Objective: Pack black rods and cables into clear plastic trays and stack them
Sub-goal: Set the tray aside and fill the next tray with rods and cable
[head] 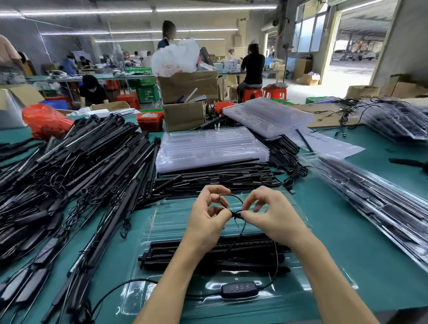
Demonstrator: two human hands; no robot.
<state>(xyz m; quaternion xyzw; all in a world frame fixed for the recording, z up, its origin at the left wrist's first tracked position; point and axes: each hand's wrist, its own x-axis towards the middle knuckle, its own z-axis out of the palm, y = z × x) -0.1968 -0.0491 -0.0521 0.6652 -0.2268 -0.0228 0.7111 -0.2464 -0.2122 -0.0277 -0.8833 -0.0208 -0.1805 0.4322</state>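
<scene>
Both hands pinch thin black cable (231,200) loop above clear tray (161,222): left hand (208,217), right hand (271,213). Black rods (213,249) in tray, long axis left-right.

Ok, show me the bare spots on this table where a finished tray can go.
Bare green mat lies right of the open tray, before the packed trays. A smaller patch sits near the white paper. The left side is crowded with the rod pile.

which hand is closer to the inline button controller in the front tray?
Right, narrowly. The button controller lies below the right hand; the left hand is up and further left. Both pinch the cable.
</scene>
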